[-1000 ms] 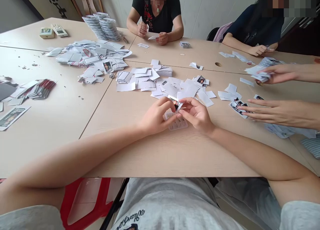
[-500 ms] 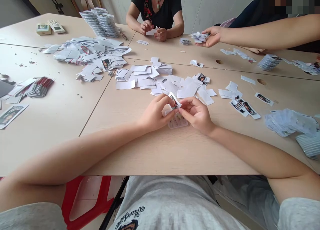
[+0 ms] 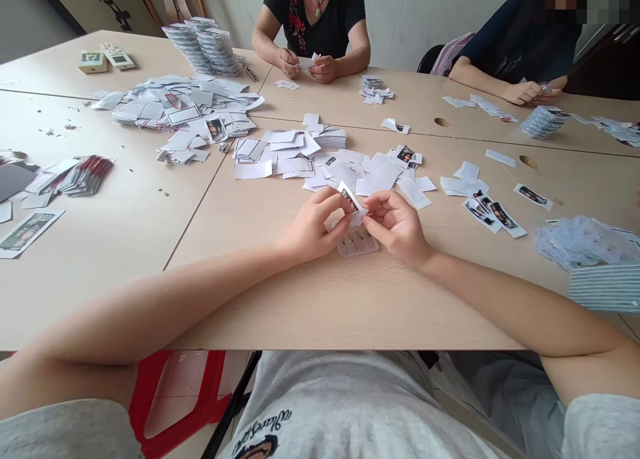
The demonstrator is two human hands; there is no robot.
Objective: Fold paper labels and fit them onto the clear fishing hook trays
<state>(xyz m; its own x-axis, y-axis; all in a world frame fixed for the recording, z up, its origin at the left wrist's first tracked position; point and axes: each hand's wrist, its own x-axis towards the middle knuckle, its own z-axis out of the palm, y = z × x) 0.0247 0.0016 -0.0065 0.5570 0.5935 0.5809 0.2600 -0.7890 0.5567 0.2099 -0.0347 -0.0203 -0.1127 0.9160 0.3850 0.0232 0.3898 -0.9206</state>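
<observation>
Between my two hands is a small printed paper card, white with a dark picture on it. My left hand pinches its left side between thumb and fingers. The right edge of the card sits in the fingertips of my right hand. Just below the card, a clear plastic blister tray with small items in its pockets lies flat on the table. My fingers and the card cover its upper part. Loose white paper cards are spread just beyond my hands.
A large heap of folded cards lies at the far left, before stacked plastic packs. Clear trays and a striped sleeve are at the right. Two co-workers sit across the table, their hands on papers.
The co-worker at the far right has put down a bunch of cards by the small stack and drawn the arm back. The striped sleeve at right reaches further in. My hands barely move.
</observation>
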